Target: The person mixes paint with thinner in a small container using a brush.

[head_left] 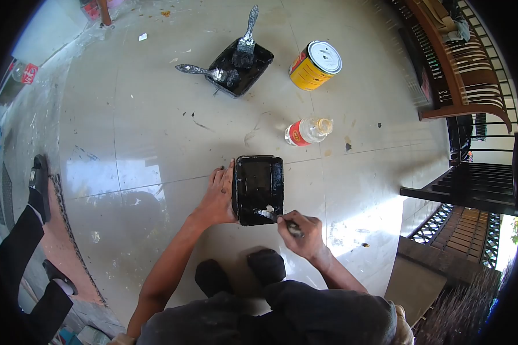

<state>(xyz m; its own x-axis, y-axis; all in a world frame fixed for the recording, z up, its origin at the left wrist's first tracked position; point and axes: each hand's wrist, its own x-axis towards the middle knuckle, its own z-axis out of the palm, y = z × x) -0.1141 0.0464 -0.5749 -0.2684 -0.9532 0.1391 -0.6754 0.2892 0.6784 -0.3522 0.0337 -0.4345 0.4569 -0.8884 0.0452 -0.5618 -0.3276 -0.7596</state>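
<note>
A black paint tray [260,192] rests on the floor in front of my feet. My left hand [216,198] steadies its left side, fingers along the outer wall and thumb near the rim. In my right hand [305,234], closed at the tray's lower right corner, is a paintbrush [294,229] with a dark, paint-speckled handle. Its pale metal part lies over the tray's near end; the bristles are hard to make out against the black. Beyond the tray, a clear plastic bottle [308,131] with a red label lies tilted or stands, its top toward the right.
A second black tray [255,77] holds two paint-covered brushes farther off. Beside it is a yellow paint can [315,66] with a white lid. A wooden bench [463,63] lines the right side. At left, another person's legs [26,247] rest by a mat [69,247].
</note>
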